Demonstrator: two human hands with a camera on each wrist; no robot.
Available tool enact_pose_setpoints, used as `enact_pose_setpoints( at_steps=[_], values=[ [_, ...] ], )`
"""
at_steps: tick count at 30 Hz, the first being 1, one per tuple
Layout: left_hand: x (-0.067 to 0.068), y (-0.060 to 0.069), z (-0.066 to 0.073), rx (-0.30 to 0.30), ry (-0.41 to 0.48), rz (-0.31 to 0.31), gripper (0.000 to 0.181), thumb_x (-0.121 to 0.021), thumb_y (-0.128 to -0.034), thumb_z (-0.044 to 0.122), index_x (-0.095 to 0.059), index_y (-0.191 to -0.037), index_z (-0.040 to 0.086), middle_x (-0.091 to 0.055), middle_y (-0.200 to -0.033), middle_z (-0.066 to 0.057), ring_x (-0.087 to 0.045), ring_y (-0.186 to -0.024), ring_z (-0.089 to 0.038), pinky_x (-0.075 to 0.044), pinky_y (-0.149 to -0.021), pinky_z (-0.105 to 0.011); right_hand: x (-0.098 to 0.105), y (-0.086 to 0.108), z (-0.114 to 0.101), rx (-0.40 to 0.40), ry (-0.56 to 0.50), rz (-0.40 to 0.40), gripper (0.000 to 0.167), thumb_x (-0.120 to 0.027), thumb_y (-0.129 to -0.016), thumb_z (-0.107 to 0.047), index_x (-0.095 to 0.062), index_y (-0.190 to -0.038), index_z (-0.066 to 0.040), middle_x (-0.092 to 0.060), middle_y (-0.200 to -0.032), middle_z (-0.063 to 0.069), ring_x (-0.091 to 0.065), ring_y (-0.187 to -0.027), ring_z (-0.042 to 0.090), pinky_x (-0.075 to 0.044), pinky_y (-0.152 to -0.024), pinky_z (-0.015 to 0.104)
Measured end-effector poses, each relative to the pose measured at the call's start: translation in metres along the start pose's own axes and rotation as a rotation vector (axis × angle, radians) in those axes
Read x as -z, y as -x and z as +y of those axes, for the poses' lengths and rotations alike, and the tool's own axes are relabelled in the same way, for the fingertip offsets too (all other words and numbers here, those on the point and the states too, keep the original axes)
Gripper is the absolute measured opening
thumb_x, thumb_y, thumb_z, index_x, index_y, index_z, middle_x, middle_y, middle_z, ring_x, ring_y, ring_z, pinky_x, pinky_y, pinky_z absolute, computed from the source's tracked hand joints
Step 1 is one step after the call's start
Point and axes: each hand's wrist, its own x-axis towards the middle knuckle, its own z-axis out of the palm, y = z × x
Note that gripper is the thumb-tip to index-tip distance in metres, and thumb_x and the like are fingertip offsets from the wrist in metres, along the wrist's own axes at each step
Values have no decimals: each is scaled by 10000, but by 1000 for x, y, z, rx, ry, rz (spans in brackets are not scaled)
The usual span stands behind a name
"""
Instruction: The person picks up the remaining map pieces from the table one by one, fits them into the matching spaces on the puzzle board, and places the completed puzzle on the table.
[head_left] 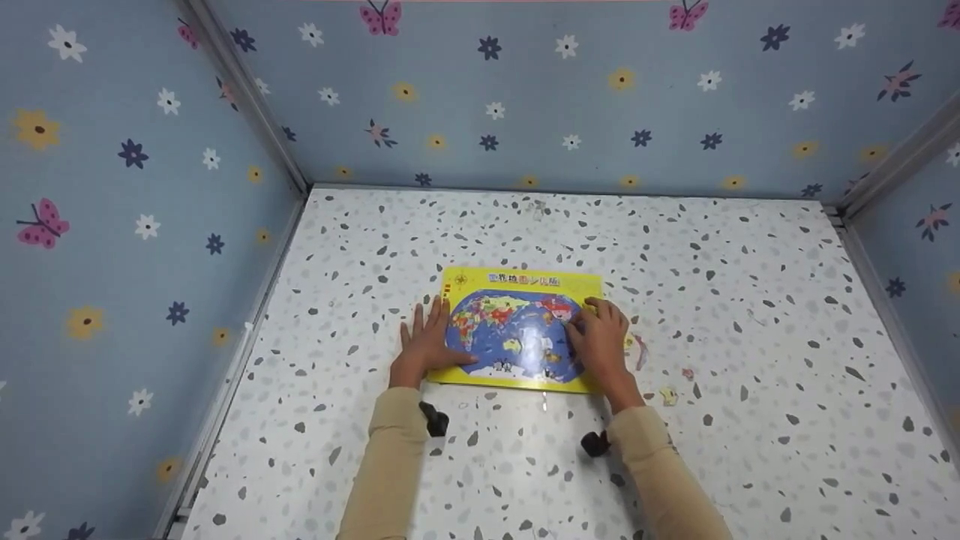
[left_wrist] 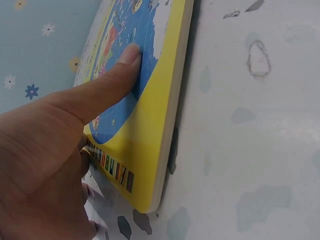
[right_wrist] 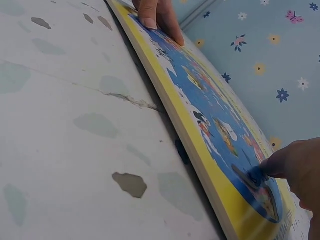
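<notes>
On my viewer, a small yellow piece (head_left: 667, 395) lies on the desk (head_left: 510, 480), right of my right grip (head_left: 600, 341). That grip pinches a blue piece (right_wrist: 257, 176) over the map board (head_left: 529, 341). My left grip (head_left: 427, 346), fingers spread, presses the board's opposite end, probably steadying it. Between both grips, the board's long axis runs left to right, its title edge (head_left: 523, 280) facing away.

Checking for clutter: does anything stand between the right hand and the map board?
Nothing visible does: the right hand is over the map board, pinching a blue piece. Small loose pieces lie beyond the board's right edge.
</notes>
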Motion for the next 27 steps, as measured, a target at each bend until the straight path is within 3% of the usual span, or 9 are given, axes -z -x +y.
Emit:
enact_pose_setpoints(
  at_steps=[11,16,22,27],
  values=[
    [-2,-1,1,-4,-30,-2,1212,-774,-696,566,-17,-1550,159,89,-1622,-13,159,-1474,-306,98,-1169,-568,1,9,6,35,11,3,162,-659,-910,-264,-681,-990,-125,-480,-1362,82,-330,-1351,307,-187,-1151,531],
    [-2,-1,1,-6,-24,3,1220,-777,-691,566,-10,-1550,161,87,-1623,-15,160,-1473,-307,101,-1168,-569,6,20,8,100,63,15,212,-655,-910,-266,-700,-1073,-137,-493,-1358,83,-333,-1348,313,-200,-1134,536],
    [-2,-1,0,3,-13,5,1232,-781,-681,572,0,-1549,179,89,-1623,0,160,-1476,-295,111,-1169,-558,9,33,7,155,146,-58,404,-586,-943,-367,-616,-1302,-184,-417,-1450,85,-263,-1381,331,-178,-1131,548],
    [-2,0,0,10,-4,4,1237,-784,-682,564,5,-1549,172,89,-1623,-7,161,-1475,-297,121,-1166,-558,9,38,6,153,172,-117,478,-522,-963,-427,-531,-1385,-202,-323,-1522,107,-208,-1403,357,-156,-1125,563]
  ],
)
